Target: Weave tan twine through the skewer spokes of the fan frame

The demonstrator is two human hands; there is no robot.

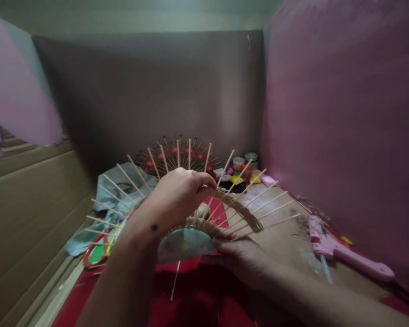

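A half-round fan-shaped frame of thin wooden sticks spreads before me, with a band of brown twine woven across the sticks (241,210) and a narrower woven band along the inner arc (202,225). My left hand (182,195) reaches over the frame, fingers pinched at the outer twine band near its upper middle; the fingertips are partly hidden. At the lower right of the inner arc, my right hand (243,259) grips the frame, thumb on top. Under the arc is a greyish half-disc (187,245). A ball of pale twine (202,211) shows behind the sticks.
A decorated fan (173,152) with pink flowers stands at the back. Small tubs (251,159) and coloured pieces lie to its right. A pink glue gun (351,259) rests at right. Orange-handled scissors (88,259) and grey-blue cloth (111,186) lie at left, beside a cardboard wall (30,218).
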